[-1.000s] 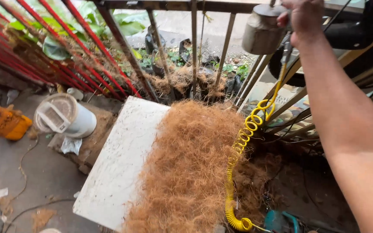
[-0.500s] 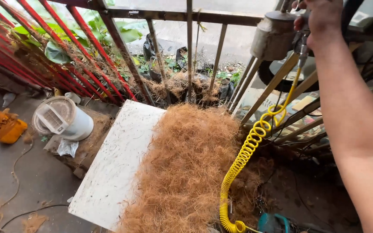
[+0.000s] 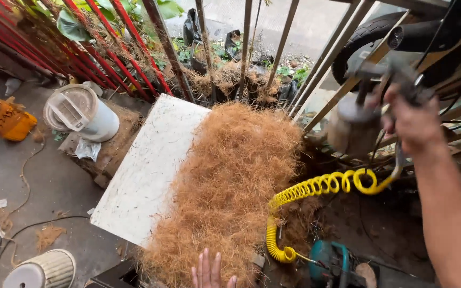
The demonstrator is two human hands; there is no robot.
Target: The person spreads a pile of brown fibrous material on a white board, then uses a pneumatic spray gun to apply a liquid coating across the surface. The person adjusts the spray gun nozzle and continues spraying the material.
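My right hand (image 3: 409, 120) grips a spray gun (image 3: 372, 88) with a metal cup (image 3: 350, 125) hanging under it, held to the right of a heap of brown coconut fibre (image 3: 225, 186). A coiled yellow air hose (image 3: 316, 189) runs from the gun down to a teal compressor (image 3: 334, 261). The fibre lies on a white board (image 3: 142, 170). My left hand (image 3: 211, 271) rests flat, fingers apart, on the near edge of the fibre at the bottom of the view.
Red and rusty metal railings (image 3: 134, 48) stand behind the board. A white plastic container (image 3: 81, 112) and a yellow jerrycan (image 3: 1, 117) sit at the left. A ribbed white bucket (image 3: 41, 269) is at the bottom left. A tyre (image 3: 369, 37) leans at the upper right.
My right hand has brought the spray gun down and toward the fibre, and the hose coil has swung sideways. My left hand has come into view on the fibre's near edge.
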